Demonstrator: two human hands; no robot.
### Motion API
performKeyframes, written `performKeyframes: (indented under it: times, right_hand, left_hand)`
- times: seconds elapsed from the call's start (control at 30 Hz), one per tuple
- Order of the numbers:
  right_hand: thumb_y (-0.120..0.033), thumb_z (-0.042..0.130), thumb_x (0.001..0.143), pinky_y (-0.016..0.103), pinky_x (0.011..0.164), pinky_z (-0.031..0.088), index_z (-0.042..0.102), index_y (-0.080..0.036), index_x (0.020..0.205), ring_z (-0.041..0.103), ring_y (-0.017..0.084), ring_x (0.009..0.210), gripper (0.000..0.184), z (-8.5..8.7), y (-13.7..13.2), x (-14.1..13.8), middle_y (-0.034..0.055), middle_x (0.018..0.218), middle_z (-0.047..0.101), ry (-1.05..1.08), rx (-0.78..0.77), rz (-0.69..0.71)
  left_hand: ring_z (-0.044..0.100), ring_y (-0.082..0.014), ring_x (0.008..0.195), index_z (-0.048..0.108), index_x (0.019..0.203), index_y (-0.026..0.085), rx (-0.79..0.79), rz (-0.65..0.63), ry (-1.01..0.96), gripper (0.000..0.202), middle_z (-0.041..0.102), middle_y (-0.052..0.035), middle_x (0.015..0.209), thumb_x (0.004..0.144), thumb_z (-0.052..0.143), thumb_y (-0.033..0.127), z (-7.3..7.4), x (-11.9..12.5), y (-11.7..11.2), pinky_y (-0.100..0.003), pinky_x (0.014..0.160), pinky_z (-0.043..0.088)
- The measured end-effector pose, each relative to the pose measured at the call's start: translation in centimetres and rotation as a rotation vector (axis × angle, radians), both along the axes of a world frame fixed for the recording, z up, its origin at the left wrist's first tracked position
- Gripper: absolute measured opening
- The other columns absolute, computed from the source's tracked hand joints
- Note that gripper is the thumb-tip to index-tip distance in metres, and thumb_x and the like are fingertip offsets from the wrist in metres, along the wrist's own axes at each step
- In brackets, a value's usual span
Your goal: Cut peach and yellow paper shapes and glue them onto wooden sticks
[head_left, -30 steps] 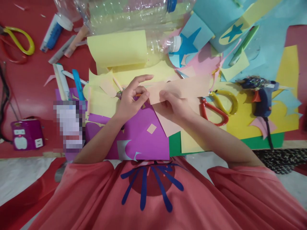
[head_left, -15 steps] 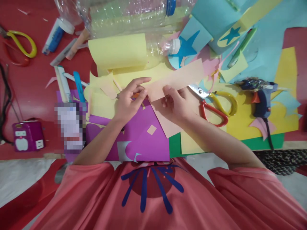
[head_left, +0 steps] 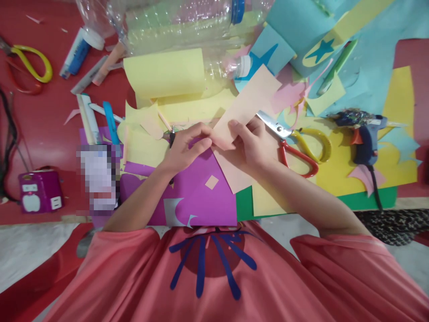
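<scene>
A peach-pink paper strip (head_left: 250, 100) slants up to the right over the middle of the work area. My right hand (head_left: 250, 141) is closed on its lower right edge, thumb on top and fingers underneath. My left hand (head_left: 189, 145) has thumb and forefinger brought together at the strip's lower left end, which bends slightly there. Below the strip lie another peach paper piece (head_left: 236, 172) and a purple sheet (head_left: 201, 197). Scissors with red and yellow handles (head_left: 296, 141) rest beside my right hand, blades reaching toward the strip.
Clear plastic bottles (head_left: 181, 20) lie at the back, one wrapped in yellow paper (head_left: 164, 74). A blue glue gun (head_left: 367, 143) is at right. Pens, a glue tube (head_left: 75, 53), more scissors (head_left: 31, 62), a blurred-out phone-like object (head_left: 98, 179) and a purple box (head_left: 40, 190) occupy the left.
The strip has turned to a steeper slant, its far end shifting left and upward. My left hand has moved slightly right and down to the strip's near end.
</scene>
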State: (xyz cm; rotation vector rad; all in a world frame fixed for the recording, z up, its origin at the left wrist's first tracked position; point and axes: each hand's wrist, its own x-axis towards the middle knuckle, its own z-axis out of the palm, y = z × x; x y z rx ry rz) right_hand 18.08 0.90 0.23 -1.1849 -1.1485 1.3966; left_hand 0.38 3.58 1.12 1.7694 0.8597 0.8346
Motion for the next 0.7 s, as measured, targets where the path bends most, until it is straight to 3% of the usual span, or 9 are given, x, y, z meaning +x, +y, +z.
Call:
performKeyframes:
  times: [0.13, 0.3, 0.43, 0.53, 0.63, 0.7]
  right_hand:
    - [-0.042, 0.060, 0.087, 0.028, 0.053, 0.043, 0.040, -0.025, 0.071, 0.043, 0.011, 0.055, 0.030, 0.5, 0.0, -0.3, -0.0050, 0.064, 0.035, 0.248, -0.079, -0.040]
    - [-0.045, 0.060, 0.086, 0.028, 0.053, 0.045, 0.043, -0.025, 0.074, 0.049, 0.012, 0.057, 0.029, 0.3, 0.2, -0.5, -0.0043, 0.066, 0.040, 0.251, -0.071, -0.030]
    - [-0.047, 0.046, 0.093, 0.024, 0.044, 0.033, 0.041, -0.026, 0.074, 0.038, 0.010, 0.047, 0.028, -0.1, 0.6, -0.4, -0.0053, 0.061, 0.035, 0.130, -0.025, -0.206]
    - [-0.035, 0.042, 0.093, 0.025, 0.042, 0.025, 0.046, -0.026, 0.077, 0.032, 0.010, 0.043, 0.018, 0.6, 1.0, 0.7, -0.0065, 0.055, 0.034, 0.030, 0.056, -0.282]
    - [-0.028, 0.047, 0.089, 0.024, 0.044, 0.028, 0.049, -0.024, 0.078, 0.035, 0.009, 0.043, 0.011, 2.7, 0.9, 3.0, -0.0064, 0.056, 0.043, -0.186, 0.133, -0.161]
    - [-0.032, 0.052, 0.087, 0.026, 0.051, 0.038, 0.056, -0.022, 0.086, 0.049, 0.011, 0.053, 0.011, 4.4, 0.3, 5.0, -0.0019, 0.067, 0.056, -0.491, 0.130, 0.020]
  left_hand:
    - [0.060, -0.0112, 0.061, 0.069, 0.071, 0.019, -0.030, -0.026, 0.075, 0.047, 0.069, -0.0022, 0.069, 0.092, 0.049, 0.055, 0.4, 0.2, -0.1, -0.025, 0.057, 0.045]
    - [0.065, -0.0111, 0.072, 0.073, 0.090, 0.020, -0.061, -0.031, 0.095, 0.016, 0.076, -0.0011, 0.088, 0.085, 0.064, 0.032, 0.6, 0.8, -0.5, -0.022, 0.064, 0.048]
    - [0.066, -0.0113, 0.077, 0.073, 0.095, 0.019, -0.167, 0.037, 0.005, 0.019, 0.076, -0.0033, 0.098, 0.084, 0.064, 0.030, 0.3, 1.1, -0.7, -0.021, 0.065, 0.050]
    - [0.067, -0.0126, 0.086, 0.072, 0.100, 0.019, -0.220, 0.128, -0.069, 0.025, 0.074, -0.0043, 0.105, 0.082, 0.068, 0.035, -0.2, 1.2, -0.7, -0.021, 0.071, 0.053]
    - [0.065, -0.0114, 0.080, 0.070, 0.105, 0.021, -0.253, 0.144, -0.097, 0.037, 0.071, -0.0053, 0.111, 0.079, 0.071, 0.046, -0.5, 1.2, -1.0, -0.021, 0.065, 0.052]
    - [0.063, -0.0087, 0.070, 0.067, 0.108, 0.022, -0.279, 0.116, -0.109, 0.042, 0.068, -0.0057, 0.115, 0.078, 0.071, 0.052, -0.6, 1.3, -1.3, -0.020, 0.058, 0.050]
